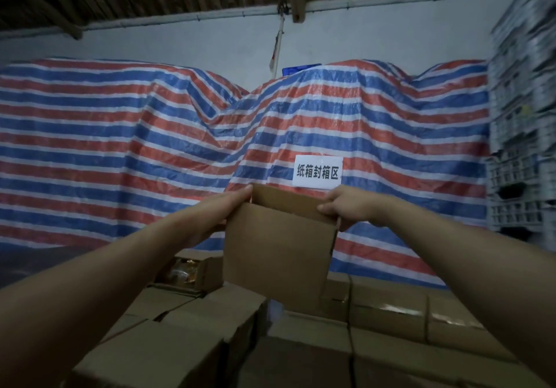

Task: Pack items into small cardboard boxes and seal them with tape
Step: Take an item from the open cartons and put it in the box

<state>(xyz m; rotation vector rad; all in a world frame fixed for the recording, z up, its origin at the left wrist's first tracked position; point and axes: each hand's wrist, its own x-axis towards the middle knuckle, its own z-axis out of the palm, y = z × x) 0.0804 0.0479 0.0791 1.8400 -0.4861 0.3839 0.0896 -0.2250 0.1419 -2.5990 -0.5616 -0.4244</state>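
Note:
I hold a small brown cardboard box (278, 252) up in the air at the middle of the view, its top open toward me. My left hand (215, 217) lies along its left side with the fingers stretched up to the far top corner. My right hand (346, 205) pinches the box's right top edge, fingers curled over the rim. What is inside the box is hidden.
Below lie several cardboard boxes: taped ones (388, 309) at the right, an open one (192, 270) with shiny packets at the left. A red, white and blue striped tarp (120, 146) with a white paper sign (317, 172) hangs behind. Grey crates (523, 146) are stacked at the right.

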